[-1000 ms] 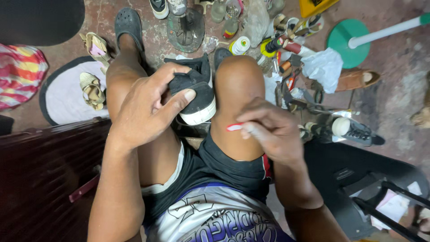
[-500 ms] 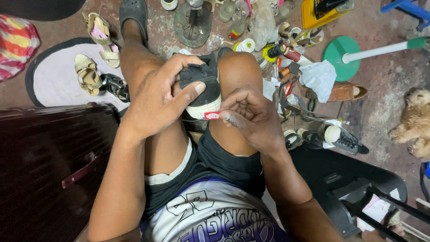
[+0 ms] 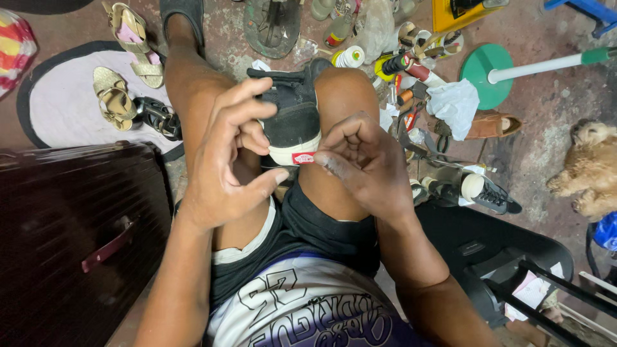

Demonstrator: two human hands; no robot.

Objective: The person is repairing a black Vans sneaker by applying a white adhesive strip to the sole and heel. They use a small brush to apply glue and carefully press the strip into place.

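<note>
Both hands work the black canvas sneaker with white rubber sole (image 3: pixel 292 122) wedged between knees: left hand (image 3: pixel 225 164) spread, steadying its side at 9 o'clock, right hand (image 3: pixel 363 160) curled, fingertips pinching its red heel tab (image 3: pixel 303 158); best kept firmly braced.

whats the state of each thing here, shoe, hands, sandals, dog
black sneaker: heel toward the camera, wedged between the knees
left hand: fingers spread, touching the sneaker's side
right hand: fingers curled at the sneaker's heel
gold sandals: lying loose on the mat
dog: lying on the floor
</note>
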